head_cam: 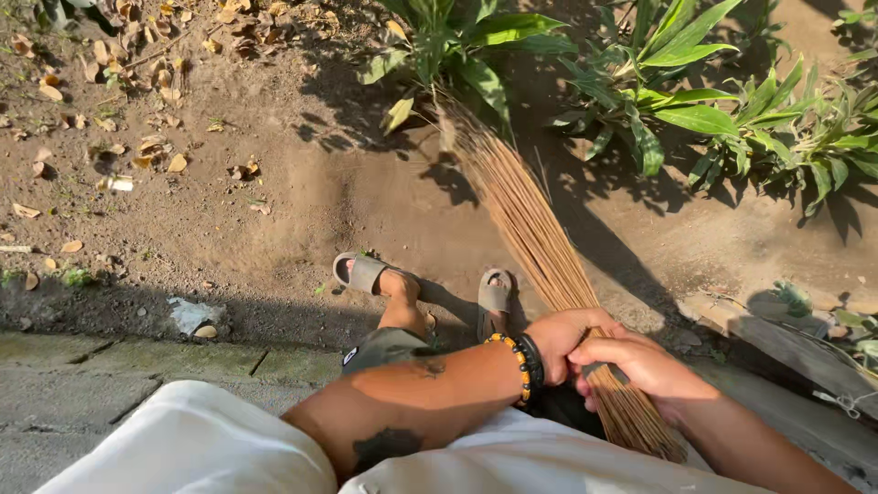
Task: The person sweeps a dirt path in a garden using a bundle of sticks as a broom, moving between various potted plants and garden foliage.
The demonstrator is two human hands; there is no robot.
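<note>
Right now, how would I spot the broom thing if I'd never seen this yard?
Find the green leafy plants along the bare brown soil. A long bundle of thin tan sticks slants down from them to the left hand and right hand. Nothing else there is straight, bundled and straw-coloured.

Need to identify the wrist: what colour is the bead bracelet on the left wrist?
Orange and black beads, bracelet on the left hand; head view.

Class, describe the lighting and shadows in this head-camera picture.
Head view: hard, low sunlight lights the forearms and both hands, left hand and right hand, gripping the stick broom; plants cast dark, sharp shadows across the soil; focus stays crisp.
</note>
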